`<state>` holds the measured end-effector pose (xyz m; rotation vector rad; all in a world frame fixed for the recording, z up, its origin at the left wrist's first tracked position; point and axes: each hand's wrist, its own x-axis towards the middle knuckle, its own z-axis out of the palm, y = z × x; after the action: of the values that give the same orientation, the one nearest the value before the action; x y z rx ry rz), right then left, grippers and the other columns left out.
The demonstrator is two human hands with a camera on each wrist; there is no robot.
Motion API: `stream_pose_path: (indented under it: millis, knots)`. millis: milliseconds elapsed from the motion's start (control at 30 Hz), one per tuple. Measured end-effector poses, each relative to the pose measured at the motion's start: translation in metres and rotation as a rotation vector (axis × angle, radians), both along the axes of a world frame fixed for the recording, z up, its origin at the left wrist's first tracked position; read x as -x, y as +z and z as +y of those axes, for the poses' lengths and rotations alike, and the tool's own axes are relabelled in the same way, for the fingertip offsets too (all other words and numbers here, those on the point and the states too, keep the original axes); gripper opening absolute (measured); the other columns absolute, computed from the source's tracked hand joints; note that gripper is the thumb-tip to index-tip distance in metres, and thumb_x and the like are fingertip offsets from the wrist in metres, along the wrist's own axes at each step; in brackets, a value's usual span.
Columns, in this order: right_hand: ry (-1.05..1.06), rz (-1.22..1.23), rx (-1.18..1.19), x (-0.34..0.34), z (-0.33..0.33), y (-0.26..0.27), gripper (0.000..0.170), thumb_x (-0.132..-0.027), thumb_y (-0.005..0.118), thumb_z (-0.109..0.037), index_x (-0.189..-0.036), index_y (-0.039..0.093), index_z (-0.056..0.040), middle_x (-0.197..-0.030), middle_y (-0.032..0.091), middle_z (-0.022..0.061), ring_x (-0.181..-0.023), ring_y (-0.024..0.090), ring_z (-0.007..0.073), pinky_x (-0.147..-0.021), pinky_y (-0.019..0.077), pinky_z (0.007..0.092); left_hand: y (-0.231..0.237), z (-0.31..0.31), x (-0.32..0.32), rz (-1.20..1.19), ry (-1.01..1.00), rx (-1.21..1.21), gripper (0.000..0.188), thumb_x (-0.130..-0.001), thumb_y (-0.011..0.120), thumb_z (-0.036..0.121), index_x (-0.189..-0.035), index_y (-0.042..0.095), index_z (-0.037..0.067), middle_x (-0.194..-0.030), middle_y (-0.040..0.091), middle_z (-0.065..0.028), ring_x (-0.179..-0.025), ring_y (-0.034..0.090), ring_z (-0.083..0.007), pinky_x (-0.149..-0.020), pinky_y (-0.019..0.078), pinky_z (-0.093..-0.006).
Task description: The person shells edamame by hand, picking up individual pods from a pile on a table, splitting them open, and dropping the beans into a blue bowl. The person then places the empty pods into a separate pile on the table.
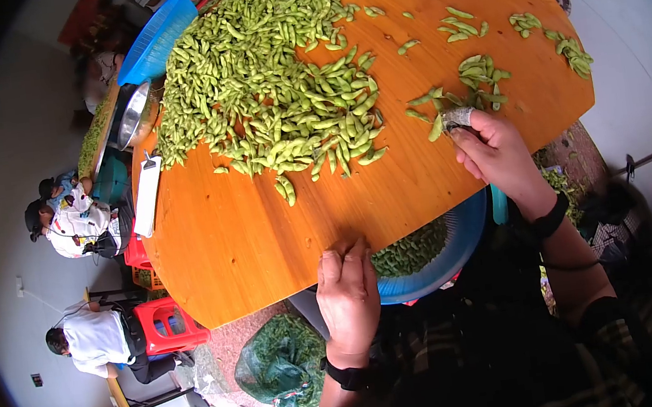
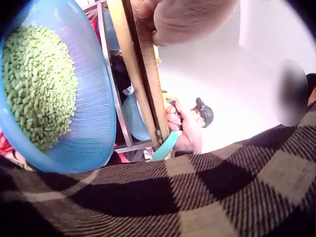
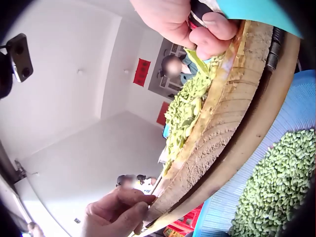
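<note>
Near the front right of the wooden table, my right hand has curled fingers, with a silvery wrap at one fingertip. A green edamame pod sticks out at those fingertips in the right wrist view, and the hand grips it. Below the heaped pods, my left hand rests at the table's front edge. Its fingers are loosely bent and hold nothing. A small group of pods lies just beyond the right hand. Under the edge, between the hands, is a blue basin with shelled green beans.
A large heap of edamame pods covers the back and left of the table. A white box-like object stands at the left edge, near a metal bowl. A red stool and a green mesh sack are at left.
</note>
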<state>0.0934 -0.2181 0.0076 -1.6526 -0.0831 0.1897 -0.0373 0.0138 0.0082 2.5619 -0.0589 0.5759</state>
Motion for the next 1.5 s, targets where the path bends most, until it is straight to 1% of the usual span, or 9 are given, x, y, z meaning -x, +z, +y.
stream_pose_path:
  millis: [333, 433, 667, 867, 933, 1000, 1067, 1133, 1500]
  knots:
    - [-0.012, -0.032, -0.018, 0.0, 0.0, -0.005, 0.02, -0.096, 0.053, -0.011, -0.112, 0.061, -0.0043, -0.067, 0.055, 0.0003, -0.048, 0.046, 0.0046, -0.044, 0.0372, 0.021, -0.063, 0.004, 0.027, 0.301, -0.322, 0.178, 0.021, -0.086, 0.063, 0.003, -0.106, 0.065, 0.002, -0.112, 0.064, -0.0164, -0.103, 0.06, -0.0362, -0.09, 0.0477, -0.0404]
    - [-0.026, -0.035, -0.022, 0.0, 0.0, -0.004, 0.02, -0.096, 0.053, -0.011, -0.112, 0.061, -0.0042, -0.067, 0.055, 0.0006, -0.048, 0.046, 0.0048, -0.044, 0.0376, 0.0213, -0.111, 0.019, 0.039, 0.825, -0.493, 0.077, 0.033, -0.092, 0.06, 0.026, -0.117, 0.064, 0.005, -0.113, 0.064, -0.0172, -0.106, 0.059, -0.0354, -0.091, 0.0478, -0.04]
    - [-0.02, -0.032, -0.015, -0.001, 0.002, -0.004, 0.017, -0.096, 0.053, -0.011, -0.108, 0.061, -0.0036, -0.067, 0.055, 0.0009, -0.048, 0.046, 0.0051, -0.044, 0.0373, 0.0217, -0.122, 0.024, 0.063, 0.774, -0.532, 0.013, 0.03, -0.091, 0.059, 0.022, -0.116, 0.065, 0.007, -0.109, 0.066, -0.0151, -0.102, 0.06, -0.0354, -0.088, 0.0488, -0.0408]
    - [-0.046, -0.039, -0.016, -0.001, 0.002, -0.004, 0.014, -0.098, 0.052, -0.012, -0.104, 0.06, -0.0027, -0.066, 0.054, 0.0004, -0.047, 0.045, 0.0049, -0.042, 0.0357, 0.0216, -0.079, 0.029, 0.07, 0.935, -0.872, 0.017, 0.02, -0.089, 0.061, 0.016, -0.104, 0.068, 0.005, -0.1, 0.068, -0.013, -0.093, 0.063, -0.0321, -0.082, 0.0514, -0.0388]
    - [-0.05, -0.028, -0.023, -0.003, 0.0, -0.007, 0.012, -0.098, 0.05, -0.011, -0.1, 0.059, -0.0023, -0.066, 0.054, 0.0004, -0.046, 0.045, 0.0049, -0.042, 0.0352, 0.0218, -0.009, 0.03, 0.043, 0.567, -0.621, 0.398, 0.013, -0.088, 0.064, 0.011, -0.097, 0.068, 0.003, -0.091, 0.068, -0.0122, -0.08, 0.065, -0.0277, -0.073, 0.0526, -0.0344]
    - [-0.058, -0.03, -0.034, 0.0, 0.004, 0.0, 0.012, -0.099, 0.049, -0.011, -0.096, 0.057, -0.0024, -0.066, 0.054, 0.0004, -0.046, 0.045, 0.005, -0.041, 0.0347, 0.0217, 0.025, 0.031, 0.016, 0.346, -0.163, 0.457, 0.005, -0.087, 0.066, 0.006, -0.088, 0.068, 0.002, -0.08, 0.066, -0.0128, -0.067, 0.062, -0.0243, -0.063, 0.0512, -0.0315]
    - [-0.044, -0.037, -0.015, -0.001, 0.002, -0.004, 0.012, -0.099, 0.049, -0.011, -0.097, 0.057, -0.0024, -0.066, 0.054, 0.0003, -0.046, 0.045, 0.0048, -0.041, 0.0347, 0.0217, 0.023, 0.05, -0.034, 0.051, 0.097, 0.1, 0.011, -0.087, 0.066, 0.011, -0.087, 0.065, 0.0, -0.078, 0.066, -0.0171, -0.067, 0.065, -0.0362, -0.06, 0.0531, -0.0391]
    - [-0.052, -0.046, -0.018, 0.0, 0.003, -0.004, 0.012, -0.099, 0.048, -0.011, -0.097, 0.057, -0.0023, -0.066, 0.054, 0.0003, -0.046, 0.045, 0.0048, -0.041, 0.0347, 0.0217, 0.012, 0.062, -0.076, 0.112, 0.344, -0.203, 0.019, -0.086, 0.067, 0.018, -0.085, 0.064, -0.001, -0.081, 0.067, -0.0193, -0.073, 0.067, -0.0371, -0.064, 0.0542, -0.0416]
    - [-0.021, -0.065, 0.034, 0.002, 0.003, -0.005, 0.017, -0.098, 0.048, -0.009, -0.11, 0.059, -0.004, -0.068, 0.056, 0.0005, -0.049, 0.047, 0.0041, -0.044, 0.0378, 0.0213, 0.004, 0.072, -0.085, 0.008, 0.347, -0.015, 0.017, -0.078, 0.07, 0.014, -0.082, 0.063, -0.001, -0.082, 0.068, -0.0196, -0.072, 0.067, -0.0352, -0.066, 0.0546, -0.0426]
